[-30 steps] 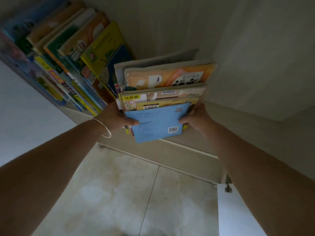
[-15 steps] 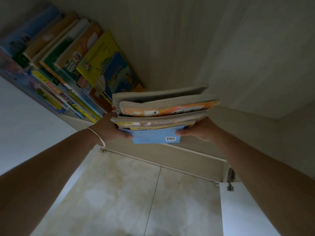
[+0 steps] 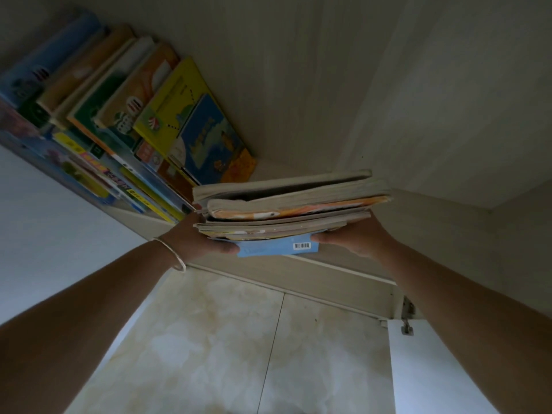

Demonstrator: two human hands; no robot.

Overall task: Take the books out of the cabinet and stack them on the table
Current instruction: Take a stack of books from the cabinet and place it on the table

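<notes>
I hold a bundle of several thin books (image 3: 286, 210) flat between both hands, just in front of the cabinet shelf (image 3: 298, 171). A light blue book with a barcode (image 3: 277, 248) lies at the bottom of the bundle. My left hand (image 3: 197, 240), with a bangle on the wrist, grips the bundle's left end. My right hand (image 3: 355, 237) grips its right end, thumb on the blue cover. A row of colourful books (image 3: 125, 121) still leans on the shelf at the left. The table is out of view.
Pale cabinet walls (image 3: 418, 100) enclose the shelf. A white cabinet door (image 3: 433, 369) with a metal hinge hangs open at lower right. Beige floor tiles (image 3: 239, 354) lie below. A white panel (image 3: 44, 234) stands at the left.
The bundle has tipped from facing me to lying flat, so I now see its edges. It has come down and out from the shelf, away from the leaning row.
</notes>
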